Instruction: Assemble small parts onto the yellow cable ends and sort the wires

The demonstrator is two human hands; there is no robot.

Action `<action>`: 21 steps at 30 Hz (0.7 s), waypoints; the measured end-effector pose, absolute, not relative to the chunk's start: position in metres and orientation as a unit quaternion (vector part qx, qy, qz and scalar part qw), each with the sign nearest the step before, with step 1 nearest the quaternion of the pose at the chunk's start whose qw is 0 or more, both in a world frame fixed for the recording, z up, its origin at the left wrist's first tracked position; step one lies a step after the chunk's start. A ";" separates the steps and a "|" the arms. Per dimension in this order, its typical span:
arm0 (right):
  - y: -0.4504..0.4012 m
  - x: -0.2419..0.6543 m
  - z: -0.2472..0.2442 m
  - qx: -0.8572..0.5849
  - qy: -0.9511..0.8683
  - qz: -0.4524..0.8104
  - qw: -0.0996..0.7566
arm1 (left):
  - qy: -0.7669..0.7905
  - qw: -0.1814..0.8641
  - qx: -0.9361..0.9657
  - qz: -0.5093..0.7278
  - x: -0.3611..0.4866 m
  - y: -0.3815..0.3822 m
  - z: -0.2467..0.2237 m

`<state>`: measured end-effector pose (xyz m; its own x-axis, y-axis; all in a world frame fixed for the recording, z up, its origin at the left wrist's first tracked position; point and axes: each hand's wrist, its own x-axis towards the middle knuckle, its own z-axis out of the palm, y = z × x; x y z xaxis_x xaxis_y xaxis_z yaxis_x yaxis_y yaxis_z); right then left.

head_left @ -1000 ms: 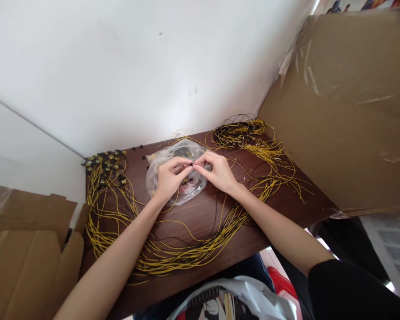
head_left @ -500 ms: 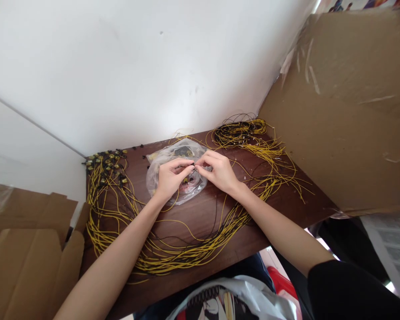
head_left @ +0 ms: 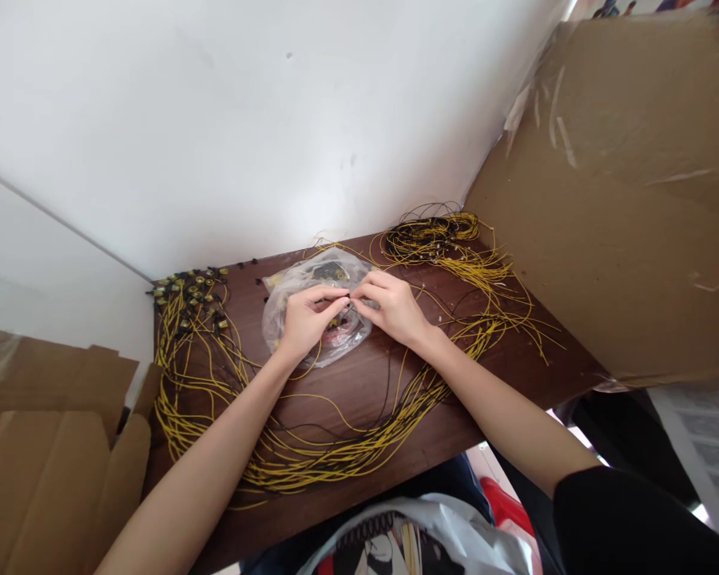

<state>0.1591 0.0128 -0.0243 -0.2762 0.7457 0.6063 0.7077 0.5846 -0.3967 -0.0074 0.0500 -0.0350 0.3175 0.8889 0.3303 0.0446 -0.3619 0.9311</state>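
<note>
Over a clear plastic bag [head_left: 347,345] of small parts, my left hand [head_left: 309,318] and my right hand [head_left: 393,307] meet at their fingertips. Both are closed in a pinch around a small black piece [head_left: 347,297], mostly covered by the fingers. A thin yellow wire hangs just below my left hand. Near me, a long bundle of yellow and black wires [head_left: 335,463] curves across the brown table [head_left: 347,382]. Its left end carries several yellow-and-black connectors [head_left: 195,295].
A coiled wire bundle [head_left: 431,237] lies at the back right, its loose ends spread rightward. A large cardboard sheet [head_left: 623,200] stands at the right, and an open cardboard box [head_left: 53,455] at the left. The white wall [head_left: 245,144] rises behind the table.
My right fingers have shifted very slightly at the small black piece. Otherwise both hands keep their place over the bag.
</note>
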 end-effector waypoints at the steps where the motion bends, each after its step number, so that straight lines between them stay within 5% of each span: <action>1: 0.013 0.159 -0.024 -0.456 -0.797 0.030 0.395 | 0.336 0.441 0.683 0.475 -0.007 0.050 -0.036; 21: 0.013 0.158 -0.027 -0.479 -0.770 0.095 0.410 | 0.324 0.445 0.682 0.481 -0.008 0.053 -0.036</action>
<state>0.1575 0.0134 -0.0272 -0.2046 0.8157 0.5411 0.6602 0.5231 -0.5389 -0.0082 0.0525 -0.0365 0.3270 0.8708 0.3670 0.0140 -0.3928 0.9195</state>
